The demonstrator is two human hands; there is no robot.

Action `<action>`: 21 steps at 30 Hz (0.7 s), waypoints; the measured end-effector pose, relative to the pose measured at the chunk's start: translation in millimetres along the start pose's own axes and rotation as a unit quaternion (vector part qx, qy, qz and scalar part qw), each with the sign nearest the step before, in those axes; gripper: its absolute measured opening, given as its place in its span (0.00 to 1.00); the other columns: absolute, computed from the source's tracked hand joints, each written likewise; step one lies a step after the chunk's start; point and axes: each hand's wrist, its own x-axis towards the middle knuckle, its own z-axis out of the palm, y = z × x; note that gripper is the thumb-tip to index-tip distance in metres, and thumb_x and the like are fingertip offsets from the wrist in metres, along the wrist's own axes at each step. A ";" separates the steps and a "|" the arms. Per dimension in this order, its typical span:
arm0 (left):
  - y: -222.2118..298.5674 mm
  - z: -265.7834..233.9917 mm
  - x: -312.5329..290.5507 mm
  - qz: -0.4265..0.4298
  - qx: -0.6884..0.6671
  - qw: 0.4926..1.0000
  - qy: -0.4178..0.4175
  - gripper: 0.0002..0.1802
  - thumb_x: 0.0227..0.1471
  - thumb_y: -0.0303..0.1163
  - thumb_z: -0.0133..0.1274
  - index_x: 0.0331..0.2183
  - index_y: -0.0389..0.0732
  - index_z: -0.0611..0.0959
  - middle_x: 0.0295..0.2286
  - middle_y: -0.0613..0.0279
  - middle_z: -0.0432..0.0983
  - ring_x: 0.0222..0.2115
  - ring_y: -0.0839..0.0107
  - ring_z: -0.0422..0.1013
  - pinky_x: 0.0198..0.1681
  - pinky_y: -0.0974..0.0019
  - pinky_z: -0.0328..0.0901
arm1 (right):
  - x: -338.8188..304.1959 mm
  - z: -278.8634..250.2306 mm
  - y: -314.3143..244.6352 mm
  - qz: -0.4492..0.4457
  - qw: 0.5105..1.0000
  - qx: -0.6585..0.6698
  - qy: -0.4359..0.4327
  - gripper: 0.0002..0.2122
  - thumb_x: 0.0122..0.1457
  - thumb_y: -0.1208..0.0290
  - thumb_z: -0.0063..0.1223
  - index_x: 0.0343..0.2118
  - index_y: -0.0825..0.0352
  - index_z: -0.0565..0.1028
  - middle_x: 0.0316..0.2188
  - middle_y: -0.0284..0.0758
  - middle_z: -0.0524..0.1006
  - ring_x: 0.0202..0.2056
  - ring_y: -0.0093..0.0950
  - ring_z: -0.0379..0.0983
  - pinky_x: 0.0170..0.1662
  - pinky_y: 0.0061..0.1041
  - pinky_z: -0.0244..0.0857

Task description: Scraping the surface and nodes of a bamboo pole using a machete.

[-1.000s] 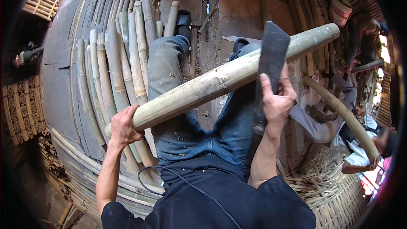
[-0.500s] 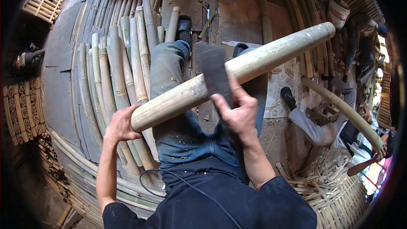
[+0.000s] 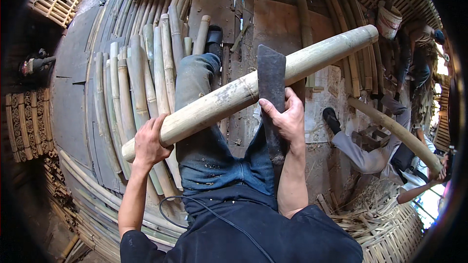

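Observation:
A thick pale bamboo pole (image 3: 209, 107) slants across my lap, its near end low at the left and its far end raised at the right. My left hand (image 3: 152, 141) is wrapped round it close to the lower end, which pokes out past my fingers. In my right hand (image 3: 288, 119) is a broad, dark-bladed chopping knife (image 3: 271, 75). My fingers pinch its blade low down, while its rear part runs back along my forearm. The blade lies across the pole, just right of a mottled joint ring.
Several bamboo poles (image 3: 139, 83) lie side by side left of my legs. At the right another person (image 3: 360, 151) sits holding a long bamboo pole (image 3: 397, 126). A woven basket (image 3: 390, 234) with bamboo strips stands at the lower right, and a white bucket (image 3: 389, 19) farther back.
The knife has moved to the right along the pole and its blade is no longer blurred. The pole has shifted down to the left, so its end now sticks out beyond my left hand.

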 end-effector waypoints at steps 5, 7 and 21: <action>-0.2 9.2 -9.4 0.010 0.032 0.999 0.018 0.49 0.30 0.29 0.72 0.59 0.41 0.77 0.42 0.50 0.79 0.44 0.48 0.78 0.49 0.50 0.74 | -0.4 -7.7 -2.6 0.007 0.999 0.015 -0.043 0.16 0.65 0.65 0.72 0.47 0.72 0.83 0.38 0.33 0.87 0.37 0.18 0.79 0.43 0.24 0.74; -2.4 11.6 -11.6 0.011 0.029 0.999 0.020 0.48 0.31 0.29 0.72 0.60 0.41 0.77 0.41 0.50 0.79 0.43 0.48 0.78 0.49 0.50 0.73 | -3.8 -12.1 -6.7 -0.034 0.999 0.005 0.042 0.14 0.66 0.67 0.71 0.47 0.72 0.83 0.37 0.34 0.87 0.38 0.20 0.80 0.44 0.24 0.75; -12.2 13.5 -3.9 0.071 0.021 0.996 0.050 0.44 0.35 0.28 0.69 0.59 0.38 0.78 0.44 0.47 0.81 0.43 0.47 0.79 0.49 0.50 0.75 | -31.6 78.5 -18.7 -0.074 0.971 -0.193 -0.117 0.18 0.62 0.60 0.70 0.45 0.70 0.79 0.34 0.57 0.84 0.39 0.56 0.85 0.42 0.46 0.79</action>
